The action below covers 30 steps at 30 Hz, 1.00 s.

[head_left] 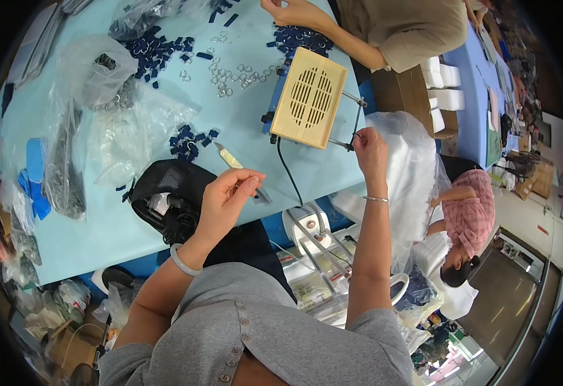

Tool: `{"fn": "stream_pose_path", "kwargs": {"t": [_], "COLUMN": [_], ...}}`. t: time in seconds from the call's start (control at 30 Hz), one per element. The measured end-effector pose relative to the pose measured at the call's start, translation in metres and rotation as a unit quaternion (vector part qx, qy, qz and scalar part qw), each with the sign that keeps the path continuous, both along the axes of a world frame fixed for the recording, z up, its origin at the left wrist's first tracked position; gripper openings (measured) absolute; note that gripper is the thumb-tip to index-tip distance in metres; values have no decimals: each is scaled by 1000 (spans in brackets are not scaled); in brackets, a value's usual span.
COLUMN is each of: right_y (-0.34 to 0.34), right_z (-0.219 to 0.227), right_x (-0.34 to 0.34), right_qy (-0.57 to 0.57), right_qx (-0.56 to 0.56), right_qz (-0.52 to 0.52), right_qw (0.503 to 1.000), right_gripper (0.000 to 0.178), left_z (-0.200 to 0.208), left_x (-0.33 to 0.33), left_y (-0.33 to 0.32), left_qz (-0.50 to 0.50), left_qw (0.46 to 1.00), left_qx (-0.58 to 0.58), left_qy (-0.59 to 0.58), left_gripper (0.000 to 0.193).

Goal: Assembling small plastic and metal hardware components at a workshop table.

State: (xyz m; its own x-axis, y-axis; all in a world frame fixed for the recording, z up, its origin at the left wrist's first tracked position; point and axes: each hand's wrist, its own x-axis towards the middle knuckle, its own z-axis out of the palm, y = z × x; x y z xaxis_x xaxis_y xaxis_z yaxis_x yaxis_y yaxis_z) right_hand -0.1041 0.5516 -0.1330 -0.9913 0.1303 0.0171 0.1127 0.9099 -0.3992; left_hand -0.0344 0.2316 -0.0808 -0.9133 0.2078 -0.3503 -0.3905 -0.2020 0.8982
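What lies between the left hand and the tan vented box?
In the head view, a black cable runs between the left hand and the vented box, with bare blue tabletop around it.

Near the slotted wooden panel (310, 96) on the light-blue table (246, 125), the person's right hand (370, 153) bends its fingertips together at a thin metal rod (339, 144) just to the panel's right, and the left hand (225, 201), to the panel's near left, brings thumb and forefinger close beside a yellow knife (230, 158); whether either hand grips anything is too small to tell. Left of the panel lie loose metal rings (230, 82), a small heap of dark blue tabs (189, 145) and a black bag (172, 183), while beyond it a co-worker's hand (297, 13) reaches over the table.
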Motion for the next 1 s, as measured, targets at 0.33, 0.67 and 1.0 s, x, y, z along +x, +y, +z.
{"fn": "stream_pose_path", "kwargs": {"t": [0.33, 0.67, 1.0], "right_y": [1, -1, 4], "right_z": [1, 4, 5], "right_x": [3, 4, 11], "right_qy": [-8, -4, 35], "right_qx": [10, 29, 3], "right_qz": [9, 17, 20], "right_qw": [1000, 999, 999], "right_gripper": [9, 9, 10], "left_z": [-2, -3, 1], "left_x": [1, 2, -3], "left_y": [2, -1, 1], "left_qz": [7, 0, -1], "left_qw": [1000, 1000, 1000], "left_qx": [-2, 1, 3], "left_qy": [10, 2, 2], "left_gripper": [17, 17, 16]}}
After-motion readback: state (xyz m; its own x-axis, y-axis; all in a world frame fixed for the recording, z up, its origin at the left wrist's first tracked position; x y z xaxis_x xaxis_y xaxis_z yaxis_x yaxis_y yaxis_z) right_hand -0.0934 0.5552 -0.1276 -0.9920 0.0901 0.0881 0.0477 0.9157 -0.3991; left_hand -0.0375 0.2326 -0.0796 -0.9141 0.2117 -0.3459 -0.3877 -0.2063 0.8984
